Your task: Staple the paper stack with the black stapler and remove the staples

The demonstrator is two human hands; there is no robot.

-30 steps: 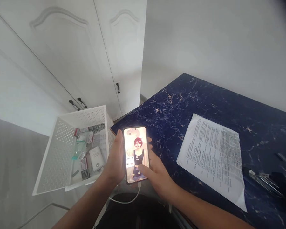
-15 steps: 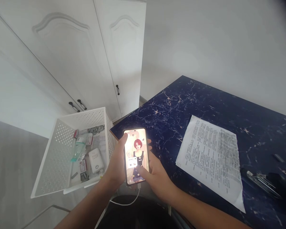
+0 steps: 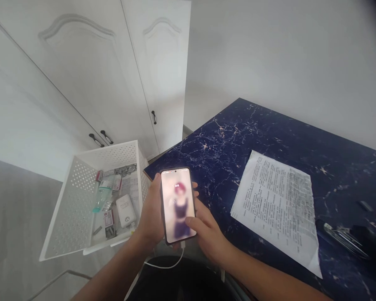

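A phone (image 3: 177,205) is held upright between my hands, its lit screen showing a blurred picture of a figure with red hair. My left hand (image 3: 151,215) grips its left edge, thumb along the side near the top. On the other side, my right hand (image 3: 208,228) is wrapped round the lower right edge; its thumb rests over the screen and its fingertips show beyond the right side. A white cable (image 3: 169,266) is plugged into the phone's bottom end and loops to the left over the lap.
To the left stands a white perforated basket (image 3: 67,205) holding small boxes, a teal-tinted plastic bag and a white power bank (image 3: 125,210). A printed paper sheet (image 3: 272,205) lies on the dark blue marbled table (image 3: 219,146). Dark items (image 3: 344,238) sit right of it. White cabinets (image 3: 81,75) stand behind.
The phone screen has gone from a sharp picture with icons to a blurred one. My right thumb has shifted slightly right and up on the screen. Both hands still hold the phone.
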